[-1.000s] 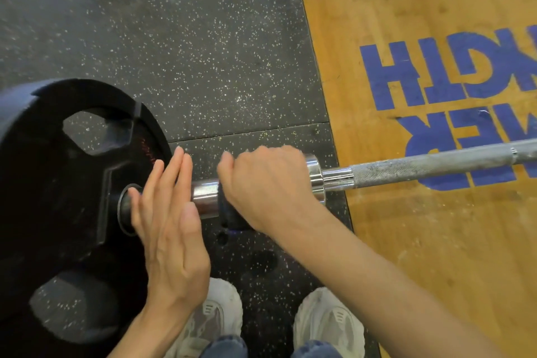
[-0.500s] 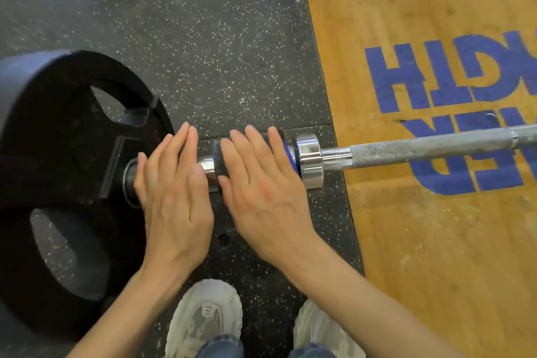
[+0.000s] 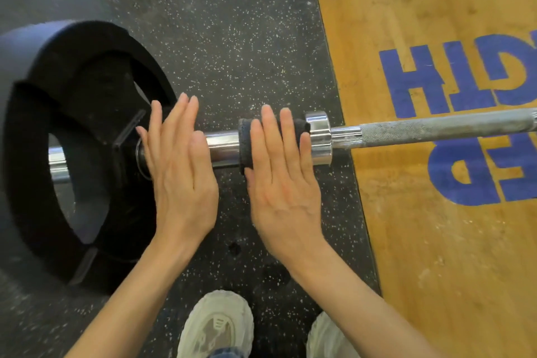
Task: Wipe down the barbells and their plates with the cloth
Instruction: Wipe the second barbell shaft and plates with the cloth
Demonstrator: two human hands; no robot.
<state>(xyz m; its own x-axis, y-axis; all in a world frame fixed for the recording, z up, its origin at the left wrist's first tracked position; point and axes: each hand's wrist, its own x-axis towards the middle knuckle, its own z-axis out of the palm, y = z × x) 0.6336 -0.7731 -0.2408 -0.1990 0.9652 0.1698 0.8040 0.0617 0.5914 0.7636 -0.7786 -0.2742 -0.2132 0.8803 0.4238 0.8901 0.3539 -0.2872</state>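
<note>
The left hand lies flat, fingers straight, against the black plate at its hub. The right hand presses straight fingers onto a dark cloth wrapped round the chrome sleeve, just left of the collar. The barbell runs right, its shaft knurled, over a wooden platform with blue upside-down letters, partly legible as "GTH". Speckled rubber floor lies beneath; pale shoes stand near.
</note>
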